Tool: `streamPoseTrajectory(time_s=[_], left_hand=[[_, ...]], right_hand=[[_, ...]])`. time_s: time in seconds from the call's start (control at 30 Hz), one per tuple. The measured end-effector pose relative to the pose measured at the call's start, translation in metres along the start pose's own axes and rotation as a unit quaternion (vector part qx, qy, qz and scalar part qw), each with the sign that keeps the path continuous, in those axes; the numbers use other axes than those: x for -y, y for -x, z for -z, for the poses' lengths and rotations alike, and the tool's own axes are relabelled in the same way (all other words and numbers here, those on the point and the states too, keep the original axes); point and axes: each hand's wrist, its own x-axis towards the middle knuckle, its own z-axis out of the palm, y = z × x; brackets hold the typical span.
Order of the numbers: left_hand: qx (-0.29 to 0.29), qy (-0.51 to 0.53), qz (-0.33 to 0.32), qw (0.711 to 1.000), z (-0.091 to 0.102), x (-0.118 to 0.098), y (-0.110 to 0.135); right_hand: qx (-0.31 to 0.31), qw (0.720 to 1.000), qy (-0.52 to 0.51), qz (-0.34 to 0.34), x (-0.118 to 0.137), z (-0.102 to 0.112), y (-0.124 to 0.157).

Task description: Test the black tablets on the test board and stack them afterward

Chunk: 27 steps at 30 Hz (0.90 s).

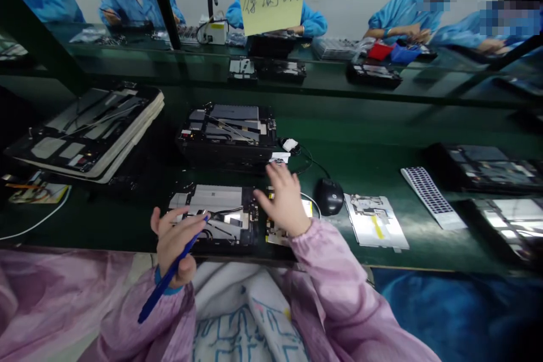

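Observation:
My left hand point(176, 243) is closed on a slim blue pen-like tool point(169, 276), its narrow tip pointing up and right. The tip lies over the near-left part of an opened tablet-like device point(218, 198), which shows grey plates, black cables and a dark frame. My right hand point(284, 198) has its fingers spread and holds nothing. It hovers over a small board with yellow edges point(278, 233), just right of the device, and covers much of it. A white cable point(314, 203) curves out beside that hand.
Behind stands a stack of similar devices point(229, 130); another padded stack point(97, 124) is at left. Rightward are a black mouse point(330, 197), a metal plate point(377, 220), a white keyboard point(432, 198) and more devices point(487, 167). People in blue work beyond the shelf point(169, 70).

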Motion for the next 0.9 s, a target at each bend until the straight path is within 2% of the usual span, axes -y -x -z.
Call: streamPoseTrajectory(time_s=[0.07, 0.1, 0.17, 0.2, 0.3, 0.47, 0.63, 0.7, 0.77, 0.83, 0.9], left_hand=[[0.089, 0.066, -0.058, 0.992, -0.007, -0.011, -0.005], [0.149, 0.105, -0.064, 0.981, -0.012, -0.016, -0.008], [0.255, 0.155, -0.012, 0.954, -0.023, -0.024, -0.012], [0.287, 0.162, 0.030, 0.943, -0.029, -0.025, -0.014], [0.319, 0.153, 0.110, 0.929, -0.044, -0.024, -0.016], [0.307, 0.125, 0.133, 0.934, -0.050, -0.018, -0.016], [0.302, 0.132, 0.133, 0.935, -0.051, -0.019, -0.013], [0.249, 0.150, 0.152, 0.945, -0.045, -0.015, -0.008], [0.150, 0.149, 0.184, 0.960, -0.033, -0.007, -0.002], [0.054, 0.122, 0.211, 0.968, -0.015, 0.004, 0.000], [0.011, 0.076, 0.231, 0.970, 0.005, 0.017, -0.001]], right_hand=[[-0.039, 0.998, 0.031, -0.034, -0.026, 0.000, -0.012], [-0.040, 0.998, 0.041, -0.037, -0.036, -0.003, -0.016], [-0.029, 0.998, 0.049, -0.037, -0.050, -0.012, -0.020], [-0.025, 0.998, 0.048, -0.037, -0.054, -0.017, -0.020], [-0.032, 0.998, 0.035, -0.045, -0.059, -0.028, -0.020], [-0.030, 0.998, 0.001, -0.052, -0.064, -0.027, -0.023], [-0.064, 0.997, -0.033, -0.036, -0.056, -0.011, -0.016], [-0.075, 0.996, -0.038, -0.019, -0.043, -0.003, -0.005], [-0.059, 0.997, -0.046, 0.003, -0.027, 0.002, 0.013], [-0.014, 0.999, -0.047, 0.019, -0.011, 0.002, 0.035], [0.038, 0.998, -0.033, 0.024, 0.001, -0.004, 0.055]])
